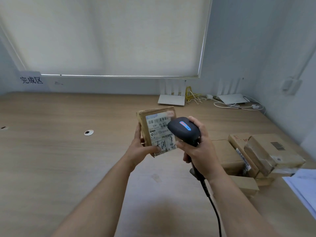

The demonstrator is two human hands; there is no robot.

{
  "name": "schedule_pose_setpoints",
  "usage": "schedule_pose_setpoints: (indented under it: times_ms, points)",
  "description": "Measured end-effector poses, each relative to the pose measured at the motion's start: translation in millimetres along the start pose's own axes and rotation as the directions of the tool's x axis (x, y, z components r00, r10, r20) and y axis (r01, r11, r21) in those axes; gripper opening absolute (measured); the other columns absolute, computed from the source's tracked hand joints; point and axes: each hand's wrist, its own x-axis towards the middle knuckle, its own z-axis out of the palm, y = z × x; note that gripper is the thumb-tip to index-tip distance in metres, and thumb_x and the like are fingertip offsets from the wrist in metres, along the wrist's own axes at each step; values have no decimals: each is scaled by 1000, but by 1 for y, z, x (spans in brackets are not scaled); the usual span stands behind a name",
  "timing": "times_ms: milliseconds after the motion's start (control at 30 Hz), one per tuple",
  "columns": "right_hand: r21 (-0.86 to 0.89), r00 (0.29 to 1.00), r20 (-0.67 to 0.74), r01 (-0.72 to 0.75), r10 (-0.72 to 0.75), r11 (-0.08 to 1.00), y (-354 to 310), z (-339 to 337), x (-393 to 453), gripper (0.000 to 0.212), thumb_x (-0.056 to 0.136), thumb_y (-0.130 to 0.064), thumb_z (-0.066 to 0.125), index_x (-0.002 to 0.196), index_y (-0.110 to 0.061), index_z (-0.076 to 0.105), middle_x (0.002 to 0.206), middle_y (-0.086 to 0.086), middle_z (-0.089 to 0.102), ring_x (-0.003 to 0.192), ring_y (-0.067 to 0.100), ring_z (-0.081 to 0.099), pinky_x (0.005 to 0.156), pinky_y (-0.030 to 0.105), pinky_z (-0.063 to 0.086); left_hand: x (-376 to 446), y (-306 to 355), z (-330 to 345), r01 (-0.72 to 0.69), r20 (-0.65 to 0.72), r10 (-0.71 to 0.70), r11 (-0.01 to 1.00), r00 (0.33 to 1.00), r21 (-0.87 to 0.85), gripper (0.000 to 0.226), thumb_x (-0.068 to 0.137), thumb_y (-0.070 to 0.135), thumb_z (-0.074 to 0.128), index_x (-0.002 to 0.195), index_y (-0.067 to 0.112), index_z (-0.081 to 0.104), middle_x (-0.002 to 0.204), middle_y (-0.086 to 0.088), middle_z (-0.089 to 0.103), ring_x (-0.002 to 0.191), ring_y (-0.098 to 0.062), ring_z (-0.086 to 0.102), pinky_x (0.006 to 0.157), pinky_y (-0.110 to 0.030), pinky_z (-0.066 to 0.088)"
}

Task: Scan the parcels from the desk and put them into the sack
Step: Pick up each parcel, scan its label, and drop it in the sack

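My left hand (139, 149) grips a small brown cardboard parcel (156, 129) by its lower left corner and holds it above the wooden desk (59, 151), its white shipping label facing me. My right hand (200, 149) is wrapped round the handle of a black barcode scanner (183, 130). The scanner's head points at the label from the right and covers part of it. The scanner's black cable (213, 206) runs down past my right forearm. Several more cardboard parcels (253, 154) lie piled on the desk at the right. No sack is in view.
Two white routers (171, 100) with yellow and white cables stand at the back of the desk by the wall. White paper sheets (304, 189) lie at the right edge. A cable hole (89, 132) sits in the desk at left. A sign (31, 79) hangs on the back wall.
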Motion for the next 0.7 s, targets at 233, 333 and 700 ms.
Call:
schedule_pose_setpoints:
  times_ms: [233, 333, 700]
  points:
    - [33, 995, 100, -31, 28, 999, -4, 10, -18, 72, 83, 3, 74, 124, -52, 49, 107, 8, 64, 46, 22, 54, 44, 29, 47, 14, 5, -38, -87, -201, 83, 996, 976, -9, 119, 71, 0, 79, 149, 46, 1, 120, -7, 62, 109, -21, 61, 73, -26, 53]
    - [57, 991, 124, -62, 55, 996, -6, 14, -22, 72, 83, 5, 72, 127, -47, 48, 109, 11, 63, 47, 24, 53, 45, 32, 48, 16, 6, -48, -89, -220, 89, 996, 971, 9, 119, 72, 1, 79, 149, 47, -1, 123, -8, 61, 113, -21, 58, 80, -32, 51]
    - [70, 986, 145, -95, 84, 993, -13, 37, -33, 70, 84, 10, 69, 129, -40, 48, 114, 3, 61, 48, 28, 50, 43, 32, 46, 9, -6, -72, -56, -229, 63, 998, 971, 37, 117, 75, 2, 77, 149, 47, -2, 117, -4, 64, 102, -15, 62, 72, -25, 47]
